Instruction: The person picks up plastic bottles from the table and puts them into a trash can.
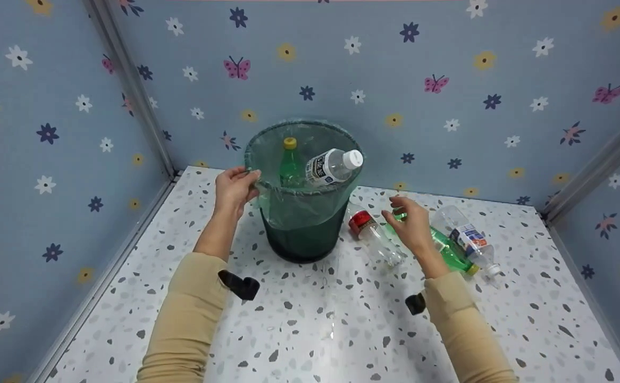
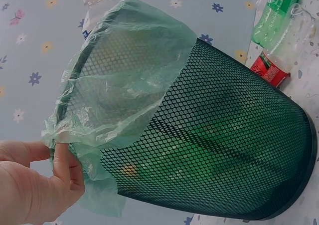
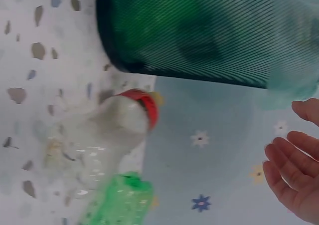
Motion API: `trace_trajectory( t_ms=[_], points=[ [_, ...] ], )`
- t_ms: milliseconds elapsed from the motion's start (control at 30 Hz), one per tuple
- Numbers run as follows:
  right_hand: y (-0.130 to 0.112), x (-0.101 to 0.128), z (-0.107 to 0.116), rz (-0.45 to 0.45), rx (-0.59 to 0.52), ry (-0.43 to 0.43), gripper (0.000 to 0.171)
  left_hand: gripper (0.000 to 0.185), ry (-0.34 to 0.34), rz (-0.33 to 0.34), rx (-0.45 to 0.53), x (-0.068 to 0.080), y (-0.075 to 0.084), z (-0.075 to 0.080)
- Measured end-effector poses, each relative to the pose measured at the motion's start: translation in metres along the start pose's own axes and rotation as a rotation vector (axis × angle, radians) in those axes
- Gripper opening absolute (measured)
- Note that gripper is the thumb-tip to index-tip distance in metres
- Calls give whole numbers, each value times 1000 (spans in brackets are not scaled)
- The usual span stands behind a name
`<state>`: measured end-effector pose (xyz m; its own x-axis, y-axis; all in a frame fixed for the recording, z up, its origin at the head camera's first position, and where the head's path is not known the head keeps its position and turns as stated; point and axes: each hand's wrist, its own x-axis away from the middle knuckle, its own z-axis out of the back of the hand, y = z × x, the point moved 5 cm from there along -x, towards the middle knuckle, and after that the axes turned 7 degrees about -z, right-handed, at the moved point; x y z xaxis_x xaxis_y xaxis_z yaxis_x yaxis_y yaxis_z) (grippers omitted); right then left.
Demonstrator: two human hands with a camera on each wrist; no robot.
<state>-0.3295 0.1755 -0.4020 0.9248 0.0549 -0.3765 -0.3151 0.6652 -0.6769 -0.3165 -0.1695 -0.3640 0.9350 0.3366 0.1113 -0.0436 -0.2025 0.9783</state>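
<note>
Head view: bin (image 1: pixel 304 236) holds green bottle (image 1: pixel 290 166), clear bottle (image 1: pixel 333 167).

Head view from above — wrist views close, bin (image 1: pixel 304 236) in all

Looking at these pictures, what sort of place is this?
Probably a small set-up booth, not a lived-in room: flower-and-butterfly wall panels meet at grey corner strips around a speckled white surface.

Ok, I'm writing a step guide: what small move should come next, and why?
Probably move the empty right hand to the red-labelled bottle: it lies nearby, outside the bin, which already holds a green bottle, and the left hand grips the lined rim.
</note>
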Motion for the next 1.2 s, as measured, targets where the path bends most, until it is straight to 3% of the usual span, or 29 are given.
trace_trajectory(
  t_ms=[400, 800, 1200],
  points=[
    [46, 11, -36, -58, 70, -13, 37, 45, -7, 12, 16, 1, 0, 0],
    [72, 18, -63, -131, 161, -129, 51, 44, -2, 9, 20, 1, 0, 0],
    [84, 25, -81, -310, 248, -275, 69, 42, 0, 1, 26, 1, 1, 1]
  ],
)
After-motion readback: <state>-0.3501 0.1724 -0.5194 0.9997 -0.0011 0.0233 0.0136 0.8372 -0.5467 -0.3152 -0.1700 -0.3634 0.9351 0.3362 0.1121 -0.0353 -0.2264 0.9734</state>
